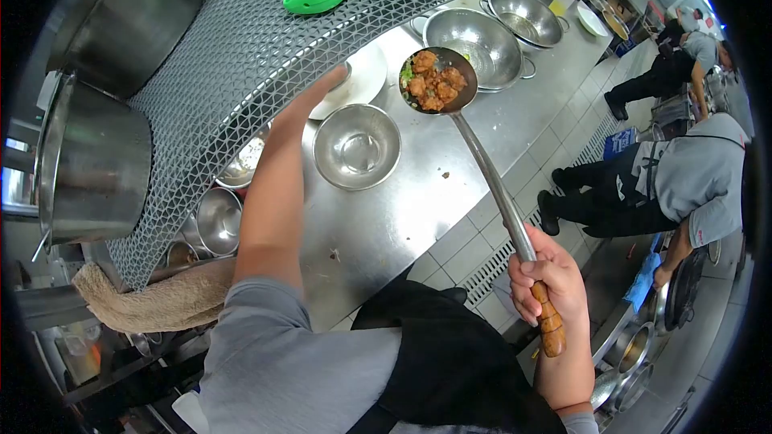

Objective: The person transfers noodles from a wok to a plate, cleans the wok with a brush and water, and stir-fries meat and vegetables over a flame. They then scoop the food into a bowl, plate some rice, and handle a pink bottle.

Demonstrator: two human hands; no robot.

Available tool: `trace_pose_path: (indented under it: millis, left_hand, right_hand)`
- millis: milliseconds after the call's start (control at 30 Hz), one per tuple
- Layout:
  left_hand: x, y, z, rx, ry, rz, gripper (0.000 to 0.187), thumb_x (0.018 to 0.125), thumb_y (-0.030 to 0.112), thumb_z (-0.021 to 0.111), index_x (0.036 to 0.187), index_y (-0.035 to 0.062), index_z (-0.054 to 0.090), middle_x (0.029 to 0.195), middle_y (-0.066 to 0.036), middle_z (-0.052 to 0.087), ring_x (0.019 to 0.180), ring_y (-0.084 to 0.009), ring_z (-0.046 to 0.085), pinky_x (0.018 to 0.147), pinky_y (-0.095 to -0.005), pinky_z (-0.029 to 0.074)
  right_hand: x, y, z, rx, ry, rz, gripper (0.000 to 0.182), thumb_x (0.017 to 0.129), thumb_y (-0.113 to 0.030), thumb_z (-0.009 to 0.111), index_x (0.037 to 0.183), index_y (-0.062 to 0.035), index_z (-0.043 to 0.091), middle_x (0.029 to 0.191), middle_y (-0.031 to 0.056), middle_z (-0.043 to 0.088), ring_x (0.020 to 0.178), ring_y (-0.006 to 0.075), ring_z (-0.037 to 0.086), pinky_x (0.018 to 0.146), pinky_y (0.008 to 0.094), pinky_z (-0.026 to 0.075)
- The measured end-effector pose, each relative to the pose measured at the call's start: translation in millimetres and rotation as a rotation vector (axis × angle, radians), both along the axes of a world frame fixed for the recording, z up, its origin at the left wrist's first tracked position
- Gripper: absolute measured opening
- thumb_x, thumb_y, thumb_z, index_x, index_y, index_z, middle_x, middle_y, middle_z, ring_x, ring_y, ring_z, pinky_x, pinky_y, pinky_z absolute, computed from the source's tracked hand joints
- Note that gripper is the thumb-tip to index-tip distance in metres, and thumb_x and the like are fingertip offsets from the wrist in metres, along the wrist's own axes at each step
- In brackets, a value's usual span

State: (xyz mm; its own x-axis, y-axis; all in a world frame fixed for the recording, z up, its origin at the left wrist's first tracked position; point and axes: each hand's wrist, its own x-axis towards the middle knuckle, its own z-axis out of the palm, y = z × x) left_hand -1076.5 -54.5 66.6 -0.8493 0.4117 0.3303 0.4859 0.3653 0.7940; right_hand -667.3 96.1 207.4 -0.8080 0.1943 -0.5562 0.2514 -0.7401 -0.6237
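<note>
A: ok, what's in this shot, biggest stuff first?

B: The steel desk (418, 193) runs through the middle of the frame, with the mesh shelf (217, 40) cutting across the upper left. The left arm (269, 193) is stretched nearly straight, rising from the lower left towards the upper middle.

A: And the ladle (490, 169)?

B: Slanted, from right of center up to the upper middle. Its cup is over the desk, near the big two-handled bowl (482, 40) and holding the saucy food chunks (433, 82). The smaller steel bowl (356, 147) sits left of it, just below the white plate (370, 72).

A: Hands?

B: Well apart. Right hand (555, 273), lower right, elbow bent, fingers wrapped round where the shaft meets the wooden grip. Left hand (328, 80) is by the plate, partly behind the mesh, so I can't tell how its fingers stand.
</note>
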Motion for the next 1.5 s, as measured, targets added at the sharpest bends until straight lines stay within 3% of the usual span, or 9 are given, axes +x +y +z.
trace_pose_path:
  millis: [467,533,667,1000,1067,1100,1167,1367,1500]
  left_hand:
    - [2,-3,-24,0.486,-0.107,-0.157,0.03,0.071,0.015,0.077,0.098,0.0082,0.065,0.101,-0.008,0.066,0.093,-0.0185,0.061,0.083,-0.0323,0.048]
    - [7,-5,-20,-0.003,0.245,0.149,0.03,0.071,0.019,0.078,0.093,0.0034,0.066,0.09,-0.009,0.066,0.082,-0.0167,0.062,0.074,-0.0299,0.049]
    - [20,-16,-2,-0.093,-0.061,0.146,0.039,0.072,0.03,0.079,0.085,-0.005,0.067,0.067,-0.009,0.062,0.06,-0.0138,0.056,0.058,-0.0289,0.044]
    - [20,-40,7,-0.053,-0.025,0.183,0.05,0.069,0.034,0.082,0.093,-0.0063,0.066,0.081,-0.012,0.066,0.073,-0.0179,0.06,0.068,-0.0308,0.046]
    - [6,-37,0,-0.302,0.929,0.325,0.049,0.074,0.034,0.078,0.106,-0.0008,0.065,0.102,-0.015,0.067,0.095,-0.0247,0.062,0.085,-0.0354,0.047]
    - [-13,-38,-13,-0.302,0.93,0.326,0.049,0.074,0.034,0.078,0.106,-0.0008,0.065,0.102,-0.015,0.067,0.095,-0.0247,0.062,0.085,-0.0354,0.047]
    - [-43,-45,-24,-0.182,0.613,0.307,0.046,0.081,0.031,0.072,0.118,0.0061,0.062,0.12,-0.013,0.061,0.113,-0.029,0.056,0.097,-0.0399,0.042]
    - [9,-45,4,-0.292,0.854,0.294,0.044,0.089,0.036,0.06,0.123,0.0083,0.059,0.126,-0.014,0.057,0.115,-0.0318,0.054,0.098,-0.0415,0.041]
    - [106,-49,41,-0.012,-0.093,0.398,0.042,0.085,0.027,0.066,0.119,0.0044,0.06,0.1,-0.015,0.066,0.093,-0.0267,0.063,0.086,-0.0354,0.047]
  right_hand:
    - [7,10,1,-0.046,0.04,0.061,0.056,0.081,0.003,0.045,0.135,-0.0039,0.037,0.065,0.0072,0.043,0.035,0.0137,0.044,0.03,0.0257,0.039]
    - [11,11,2,-0.042,0.035,0.058,0.056,0.081,0.004,0.045,0.136,-0.0037,0.036,0.066,0.0072,0.043,0.036,0.0137,0.044,0.03,0.0255,0.039]
    - [15,12,2,-0.05,0.043,0.067,0.059,0.081,0.004,0.045,0.139,-0.0043,0.034,0.066,0.0072,0.044,0.036,0.0139,0.045,0.031,0.0254,0.04]
    - [12,9,2,-0.04,0.049,0.082,0.059,0.081,0.002,0.045,0.139,-0.0049,0.035,0.066,0.0068,0.044,0.036,0.0131,0.045,0.031,0.025,0.039]
    - [13,10,3,-0.034,0.055,0.085,0.058,0.081,0.002,0.045,0.138,-0.0043,0.035,0.066,0.0063,0.044,0.036,0.0129,0.045,0.031,0.0249,0.039]
    - [14,10,3,-0.027,0.057,0.086,0.057,0.081,0.002,0.046,0.138,-0.0037,0.036,0.066,0.0059,0.044,0.037,0.0127,0.045,0.031,0.0247,0.039]
    - [14,12,3,-0.027,0.064,0.095,0.055,0.081,0.002,0.046,0.136,-0.0027,0.038,0.066,0.0057,0.044,0.037,0.0125,0.045,0.031,0.0247,0.039]
    - [4,21,-5,0.109,0.079,0.16,0.044,0.08,-0.001,0.048,0.123,0.0023,0.044,0.063,0.0051,0.045,0.035,0.0115,0.043,0.031,0.0242,0.038]
    - [-71,27,-11,0.398,0.032,0.306,0.025,0.079,-0.004,0.049,0.103,0.0014,0.05,0.061,0.0031,0.049,0.039,0.0102,0.046,0.034,0.0246,0.037]
